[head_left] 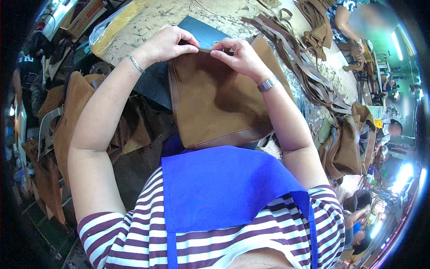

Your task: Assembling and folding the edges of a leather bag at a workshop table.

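Observation:
A brown leather bag [219, 112], with darker stitched trim along its left side and bottom, hangs over the near edge of the worktable in front of me. At its top edge, my left hand [170, 44] pinches the rim between thumb and fingers. A short way to the right, my right hand [240, 57] grips the same rim in a similar pinch. Between the fingertips runs a narrow, folded-looking strip of the edge [205, 49]. Under and behind the bag lies a dark blue-grey sheet [201, 32], partly hidden by the hands.
The worktable [148, 20] has a worn, stained top. Long brown straps [304, 67] lie across its right side. Brown leather bags [347, 152] stand at right; leather pieces [74, 116] hang at left. A yellow plastic-wrapped bundle [116, 27] lies far left. Another person's arm [349, 27] is at far right.

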`<state>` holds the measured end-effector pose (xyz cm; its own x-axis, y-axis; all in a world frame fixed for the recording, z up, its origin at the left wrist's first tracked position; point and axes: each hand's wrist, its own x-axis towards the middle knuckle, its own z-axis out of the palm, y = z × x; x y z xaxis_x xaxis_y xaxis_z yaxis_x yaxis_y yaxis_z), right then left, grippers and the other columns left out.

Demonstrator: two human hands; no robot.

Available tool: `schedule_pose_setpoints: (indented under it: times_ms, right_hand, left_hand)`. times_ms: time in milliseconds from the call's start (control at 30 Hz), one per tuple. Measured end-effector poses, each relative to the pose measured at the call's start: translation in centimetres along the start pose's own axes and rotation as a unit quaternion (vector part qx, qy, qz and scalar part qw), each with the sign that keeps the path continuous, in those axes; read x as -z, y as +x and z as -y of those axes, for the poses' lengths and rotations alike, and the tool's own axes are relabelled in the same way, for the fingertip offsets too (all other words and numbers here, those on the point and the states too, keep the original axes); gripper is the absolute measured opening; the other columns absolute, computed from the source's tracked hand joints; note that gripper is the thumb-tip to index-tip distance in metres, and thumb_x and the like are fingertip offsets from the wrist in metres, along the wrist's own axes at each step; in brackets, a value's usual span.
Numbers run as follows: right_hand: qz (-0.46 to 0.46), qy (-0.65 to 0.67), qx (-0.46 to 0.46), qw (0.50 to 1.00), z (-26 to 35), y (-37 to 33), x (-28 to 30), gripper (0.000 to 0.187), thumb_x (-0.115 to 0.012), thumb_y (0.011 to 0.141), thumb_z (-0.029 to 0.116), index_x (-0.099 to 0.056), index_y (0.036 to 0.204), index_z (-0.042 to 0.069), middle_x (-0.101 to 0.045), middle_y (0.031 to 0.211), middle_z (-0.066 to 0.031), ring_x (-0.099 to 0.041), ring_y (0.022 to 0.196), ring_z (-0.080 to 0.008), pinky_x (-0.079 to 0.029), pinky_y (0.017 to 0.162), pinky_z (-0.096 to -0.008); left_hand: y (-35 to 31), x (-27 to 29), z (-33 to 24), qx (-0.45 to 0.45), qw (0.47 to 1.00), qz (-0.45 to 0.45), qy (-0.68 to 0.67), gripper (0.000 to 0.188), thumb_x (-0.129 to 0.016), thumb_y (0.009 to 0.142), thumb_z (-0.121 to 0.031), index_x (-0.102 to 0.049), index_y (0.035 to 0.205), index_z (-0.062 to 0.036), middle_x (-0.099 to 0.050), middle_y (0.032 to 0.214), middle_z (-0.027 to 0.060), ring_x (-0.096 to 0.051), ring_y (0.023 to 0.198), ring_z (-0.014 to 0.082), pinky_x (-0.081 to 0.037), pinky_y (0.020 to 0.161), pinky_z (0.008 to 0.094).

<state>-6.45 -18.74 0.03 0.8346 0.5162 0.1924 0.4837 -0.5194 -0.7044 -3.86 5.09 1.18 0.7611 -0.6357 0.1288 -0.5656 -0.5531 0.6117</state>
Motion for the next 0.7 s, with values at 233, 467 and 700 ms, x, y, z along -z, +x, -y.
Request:
schedule_pose_setpoints:
  times_ms: [233,467,700]
  right_hand:
    - [-0.031,0.023,-0.006,0.999,0.2,0.1,-0.7,0.023,-0.068,0.081,0.026,-0.069,0.091,0.006,-0.066,0.078,-0.0124,-0.063,0.072,-0.0226,-0.048,0.068,-0.0318]
    - [-0.073,0.018,-0.015,0.997,1.7,-1.1,-0.5,0.023,-0.069,0.08,0.026,-0.069,0.089,0.005,-0.067,0.08,-0.0134,-0.064,0.075,-0.0238,-0.049,0.069,-0.0319]
    - [-0.106,0.133,-0.119,0.978,2.8,-4.6,2.0,0.02,-0.069,0.082,0.022,-0.07,0.09,0.004,-0.067,0.077,-0.0015,-0.056,0.073,-0.0044,-0.046,0.067,-0.0234]
  left_hand:
    - [0.3,0.1,-0.6,0.022,0.999,0.013,-0.02,0.021,-0.067,0.081,-0.019,-0.068,0.092,-0.0015,-0.069,0.081,0.0106,-0.063,0.075,0.0153,-0.049,0.073,0.0291]
    - [0.9,0.4,-2.5,-0.014,0.999,0.026,-0.02,0.02,-0.067,0.08,-0.018,-0.067,0.092,-0.0016,-0.068,0.084,0.0106,-0.064,0.076,0.0175,-0.049,0.074,0.0295]
    - [1.2,2.1,-3.6,-0.069,0.989,0.025,-0.127,0.023,-0.068,0.08,-0.017,-0.065,0.099,-0.0039,-0.066,0.093,0.0078,-0.058,0.098,0.0187,-0.041,0.092,0.029]
